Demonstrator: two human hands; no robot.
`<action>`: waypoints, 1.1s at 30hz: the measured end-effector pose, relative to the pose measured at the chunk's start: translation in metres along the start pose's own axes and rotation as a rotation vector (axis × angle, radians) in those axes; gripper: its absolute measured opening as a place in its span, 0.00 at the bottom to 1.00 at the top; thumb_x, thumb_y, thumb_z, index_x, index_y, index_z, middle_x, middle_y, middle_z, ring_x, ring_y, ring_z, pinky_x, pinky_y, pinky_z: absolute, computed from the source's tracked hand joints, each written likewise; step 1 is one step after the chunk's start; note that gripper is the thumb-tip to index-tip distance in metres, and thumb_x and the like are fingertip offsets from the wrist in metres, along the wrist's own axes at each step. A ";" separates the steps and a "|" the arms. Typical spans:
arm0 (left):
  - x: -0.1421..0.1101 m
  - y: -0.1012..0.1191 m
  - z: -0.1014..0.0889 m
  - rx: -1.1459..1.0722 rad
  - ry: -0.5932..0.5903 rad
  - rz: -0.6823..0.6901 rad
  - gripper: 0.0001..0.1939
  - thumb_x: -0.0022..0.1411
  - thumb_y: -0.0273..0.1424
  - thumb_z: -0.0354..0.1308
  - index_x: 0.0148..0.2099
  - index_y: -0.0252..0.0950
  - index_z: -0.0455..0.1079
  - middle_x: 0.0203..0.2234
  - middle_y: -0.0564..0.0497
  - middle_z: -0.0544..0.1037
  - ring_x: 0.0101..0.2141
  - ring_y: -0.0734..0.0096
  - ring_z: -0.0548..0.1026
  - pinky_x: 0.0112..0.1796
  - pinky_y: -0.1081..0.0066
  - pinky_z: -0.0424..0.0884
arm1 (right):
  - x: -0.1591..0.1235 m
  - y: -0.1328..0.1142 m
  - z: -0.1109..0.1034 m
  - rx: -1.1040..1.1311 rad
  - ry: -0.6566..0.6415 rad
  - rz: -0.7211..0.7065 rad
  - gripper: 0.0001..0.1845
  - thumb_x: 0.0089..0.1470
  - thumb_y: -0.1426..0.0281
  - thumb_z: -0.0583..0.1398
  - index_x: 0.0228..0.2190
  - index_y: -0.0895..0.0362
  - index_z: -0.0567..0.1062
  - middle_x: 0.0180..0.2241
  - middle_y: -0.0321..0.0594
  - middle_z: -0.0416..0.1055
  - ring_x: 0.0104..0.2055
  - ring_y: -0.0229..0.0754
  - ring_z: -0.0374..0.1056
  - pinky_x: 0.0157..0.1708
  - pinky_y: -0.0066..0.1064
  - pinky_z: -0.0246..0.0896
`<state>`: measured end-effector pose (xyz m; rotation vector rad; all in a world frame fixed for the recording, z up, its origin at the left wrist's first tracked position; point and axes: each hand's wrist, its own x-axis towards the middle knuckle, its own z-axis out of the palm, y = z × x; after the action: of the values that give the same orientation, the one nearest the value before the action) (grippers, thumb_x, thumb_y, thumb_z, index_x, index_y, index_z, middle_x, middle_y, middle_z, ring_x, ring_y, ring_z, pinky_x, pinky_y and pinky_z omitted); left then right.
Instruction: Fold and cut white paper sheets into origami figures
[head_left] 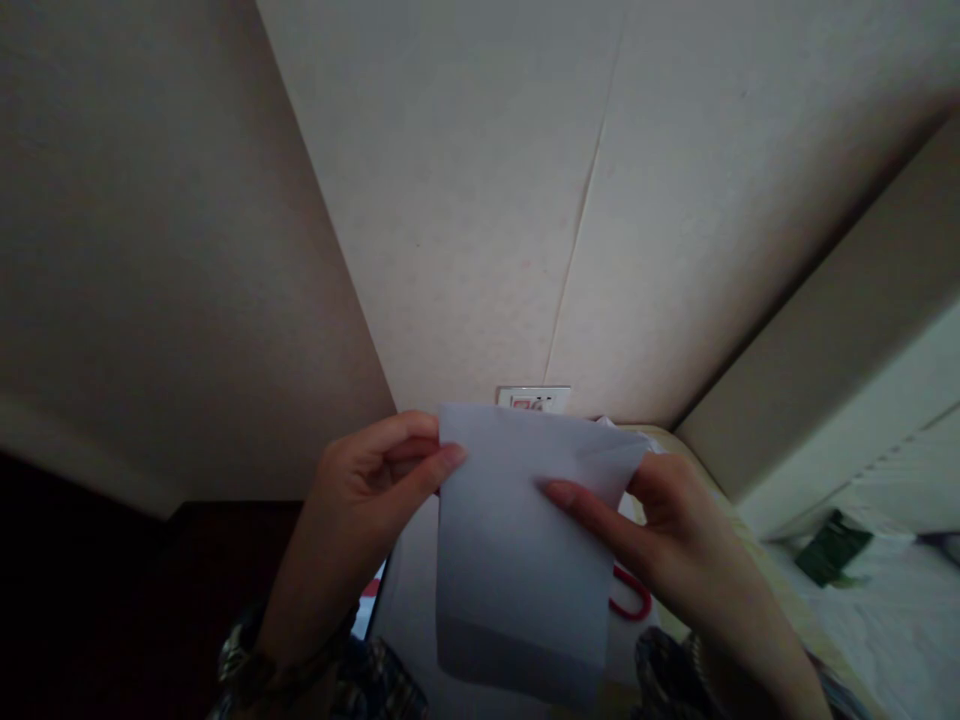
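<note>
A sheet of white paper [517, 560] hangs upright between my two hands, its lower part bent. My left hand [375, 480] pinches the upper left edge between thumb and fingers. On the other side, my right hand [667, 520] grips the right edge, thumb on the near face and fingers behind. The top right corner is folded or creased. Behind the paper's right edge shows a red loop [631, 594], perhaps a scissors handle; the rest of it is hidden.
A wall socket [534, 398] sits on the pale wall behind the paper. Below is a white surface [409, 580] with part of a screen-like device [369, 605]. To the right stand a padded headboard [847, 300] and white bedding with a green packet [834, 548].
</note>
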<state>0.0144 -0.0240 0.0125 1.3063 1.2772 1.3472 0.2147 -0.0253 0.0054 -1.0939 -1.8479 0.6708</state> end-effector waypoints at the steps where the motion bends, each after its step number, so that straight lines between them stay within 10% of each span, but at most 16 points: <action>1: 0.000 0.000 0.000 0.005 0.006 0.012 0.04 0.50 0.28 0.68 0.26 0.39 0.76 0.22 0.58 0.82 0.25 0.75 0.79 0.27 0.83 0.71 | 0.000 0.000 0.000 -0.008 0.001 -0.004 0.07 0.56 0.68 0.63 0.28 0.55 0.80 0.26 0.34 0.82 0.27 0.41 0.76 0.27 0.27 0.68; 33: 0.004 -0.006 -0.007 0.219 0.000 0.174 0.07 0.53 0.27 0.62 0.27 0.42 0.81 0.17 0.61 0.78 0.18 0.80 0.71 0.18 0.85 0.64 | 0.000 0.001 -0.004 -0.146 -0.055 -0.105 0.14 0.56 0.71 0.63 0.20 0.55 0.74 0.16 0.28 0.72 0.17 0.33 0.64 0.17 0.24 0.54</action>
<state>0.0070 -0.0201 0.0078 1.5992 1.3667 1.3546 0.2192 -0.0249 0.0061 -1.0716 -2.0127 0.5161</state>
